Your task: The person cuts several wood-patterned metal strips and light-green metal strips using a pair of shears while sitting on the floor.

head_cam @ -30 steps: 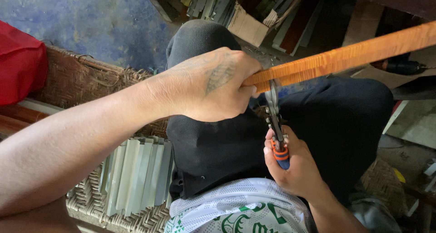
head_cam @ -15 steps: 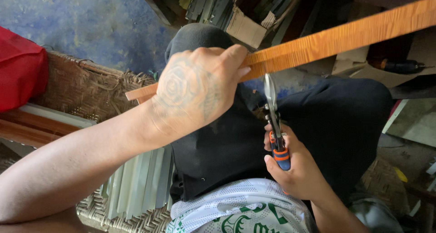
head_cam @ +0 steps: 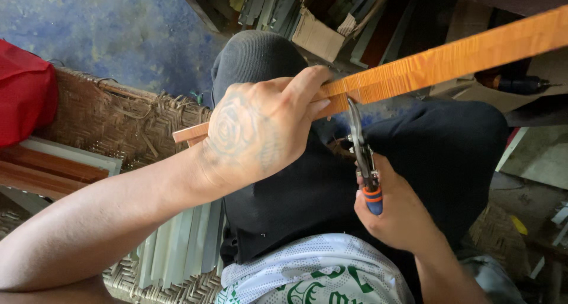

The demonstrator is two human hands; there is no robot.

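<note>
A red bag (head_cam: 23, 91) lies far left beside a woven basket (head_cam: 118, 120). The left hand (head_cam: 254, 135) has its fingers (head_cam: 305, 88) wrapped around a long orange wooden strip (head_cam: 449, 58) running up to the right. Right of it, the right hand (head_cam: 399, 212) grips metal snips (head_cam: 362, 156), blades touching the strip's lower edge.

Rose tattoo on left hand (head_cam: 254, 135), black trousers (head_cam: 331, 179), white patterned shirt (head_cam: 307, 271)

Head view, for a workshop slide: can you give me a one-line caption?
Left hand steadies an orange wood-grain strip while the right hand sets snips against its lower edge.
</note>
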